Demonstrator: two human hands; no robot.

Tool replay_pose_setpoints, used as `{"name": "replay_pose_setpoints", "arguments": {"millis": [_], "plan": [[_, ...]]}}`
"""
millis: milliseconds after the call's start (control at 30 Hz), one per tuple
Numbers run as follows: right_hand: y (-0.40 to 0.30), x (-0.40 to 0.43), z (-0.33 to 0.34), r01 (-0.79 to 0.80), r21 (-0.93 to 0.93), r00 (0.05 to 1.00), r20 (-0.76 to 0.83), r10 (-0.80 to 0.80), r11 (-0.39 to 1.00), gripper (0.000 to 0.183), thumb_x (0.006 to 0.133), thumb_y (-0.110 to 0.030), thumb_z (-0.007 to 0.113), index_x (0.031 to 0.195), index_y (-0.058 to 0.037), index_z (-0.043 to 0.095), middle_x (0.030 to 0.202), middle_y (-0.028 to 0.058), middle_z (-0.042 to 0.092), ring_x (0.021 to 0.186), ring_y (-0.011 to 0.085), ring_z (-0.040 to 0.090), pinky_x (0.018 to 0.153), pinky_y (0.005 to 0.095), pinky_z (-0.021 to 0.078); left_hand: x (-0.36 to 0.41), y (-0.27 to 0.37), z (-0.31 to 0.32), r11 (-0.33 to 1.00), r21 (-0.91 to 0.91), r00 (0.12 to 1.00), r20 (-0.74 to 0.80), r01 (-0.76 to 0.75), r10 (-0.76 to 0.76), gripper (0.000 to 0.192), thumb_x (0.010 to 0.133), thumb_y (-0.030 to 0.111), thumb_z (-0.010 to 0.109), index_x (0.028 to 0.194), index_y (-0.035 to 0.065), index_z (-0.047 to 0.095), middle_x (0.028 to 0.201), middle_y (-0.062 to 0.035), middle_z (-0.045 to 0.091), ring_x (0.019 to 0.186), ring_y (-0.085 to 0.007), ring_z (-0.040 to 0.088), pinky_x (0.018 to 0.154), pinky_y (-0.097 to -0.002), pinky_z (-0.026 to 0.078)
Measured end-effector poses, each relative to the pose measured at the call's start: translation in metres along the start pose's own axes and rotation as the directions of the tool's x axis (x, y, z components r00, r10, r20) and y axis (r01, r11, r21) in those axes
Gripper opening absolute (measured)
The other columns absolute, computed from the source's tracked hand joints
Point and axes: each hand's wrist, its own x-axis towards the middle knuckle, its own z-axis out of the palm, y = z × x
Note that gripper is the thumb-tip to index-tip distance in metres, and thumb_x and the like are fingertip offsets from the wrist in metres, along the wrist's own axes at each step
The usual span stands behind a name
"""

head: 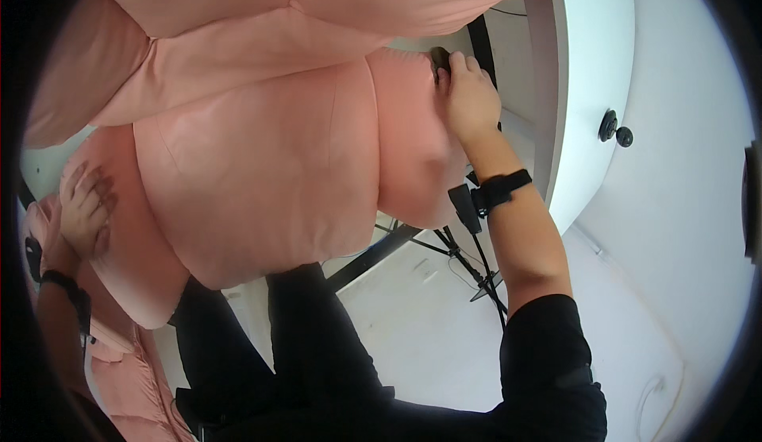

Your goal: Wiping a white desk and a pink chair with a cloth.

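Note:
A large pink padded seat cushion (262, 174), with leather-like upholstery and vertical seams, spreads before me. My left hand (86, 212) lies on its left side panel, fingers slightly apart and touching the surface. At the cushion's far right corner, my right hand (473, 96) has its fingers curled around a small dark piece (440, 61). Whether that piece is the cushion's lining or a separate object cannot be made out. Above the cushion rises a pink padded backrest (250, 49) of matching upholstery.
A white curved panel with a black knob (624, 137) stands at the right. Below the cushion's right end are a black tripod-like stand (461, 257) and cables. More pink upholstery (128, 388) lies at lower left. A black bar (375, 254) crosses the pale floor (411, 335).

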Motion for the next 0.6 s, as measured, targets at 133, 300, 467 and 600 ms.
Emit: {"name": "replay_pose_setpoints", "arguments": {"millis": [133,300,467,600], "plan": [[-0.004,-0.093,0.017,-0.128,-0.051,0.958,0.253,0.137,0.990,0.028,0.101,-0.026,0.056,0.123,-0.0089,0.055,0.120,0.0227,0.067,0.093,0.0438,0.069,0.080,0.0563,0.0574,-0.020,0.000,0.005,1.000,-0.015,1.000,0.005,0.009,-0.009,0.046,0.069,0.022,0.058,0.105,-0.0035,0.069,0.124,-0.0227,0.066,0.129,-0.0447,0.057,0.119,-0.0671,0.032],[0.028,-0.202,0.014,-0.224,-0.004,0.813,0.550,0.190,0.974,0.028,0.103,-0.027,0.056,0.124,-0.0089,0.056,0.113,0.0240,0.069,0.087,0.0455,0.070,0.075,0.0574,0.0563,-0.021,-0.002,0.011,0.999,-0.046,0.999,-0.032,0.010,-0.011,0.046,0.067,0.021,0.058,0.104,-0.0041,0.069,0.125,-0.0232,0.065,0.130,-0.0461,0.055,0.119,-0.0686,0.031],[0.004,-0.079,-0.021,-0.187,0.060,0.978,0.106,0.180,0.981,0.026,0.107,-0.032,0.054,0.112,-0.0073,0.059,0.093,0.0220,0.069,0.078,0.0445,0.068,0.069,0.0552,0.0538,-0.020,0.004,0.007,0.999,-0.053,0.999,-0.054,0.000,-0.003,0.046,0.067,0.021,0.057,0.103,-0.0037,0.069,0.124,-0.0223,0.066,0.130,-0.0444,0.056,0.119,-0.0677,0.032],[-0.011,-0.007,0.002,-0.114,0.048,0.993,0.037,0.112,0.992,0.028,0.107,-0.033,0.051,0.118,-0.0091,0.060,0.114,0.0212,0.068,0.100,0.0426,0.069,0.084,0.0526,0.0561,-0.010,0.001,0.006,0.999,0.037,1.000,-0.025,-0.011,0.012,0.050,0.060,0.021,0.060,0.105,0.0001,0.071,0.120,-0.0189,0.067,0.129,-0.0433,0.056,0.121,-0.0658,0.030]]}}
